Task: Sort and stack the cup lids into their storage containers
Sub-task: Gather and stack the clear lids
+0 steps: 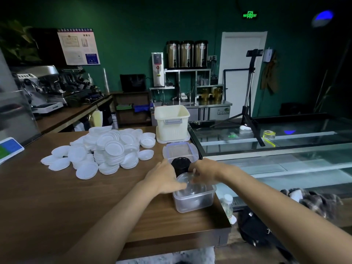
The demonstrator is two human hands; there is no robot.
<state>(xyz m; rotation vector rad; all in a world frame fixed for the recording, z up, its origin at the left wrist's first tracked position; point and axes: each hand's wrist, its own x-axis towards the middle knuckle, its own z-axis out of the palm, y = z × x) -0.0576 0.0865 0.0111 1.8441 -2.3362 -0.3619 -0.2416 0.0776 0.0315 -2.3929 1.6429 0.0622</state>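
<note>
A big heap of white cup lids (106, 149) lies on the wooden counter (57, 197). At the counter's right edge stands a clear plastic container (194, 199). A stack of clear lids (187, 181) sits in its top, with my left hand (163, 178) and my right hand (204, 172) curled round it from either side. Just behind the hands stands a stack of black lids (181, 164). Further back are a clear box with clip latches (180, 151) and a cream bin with a handle (171, 121).
A glass display case (276, 149) adjoins the counter on the right, with a tripod (249, 103) on it. A small bottle (227, 204) stands below the counter's right edge. A tablet (9, 149) lies at the far left; coffee machines (47, 86) line the back left.
</note>
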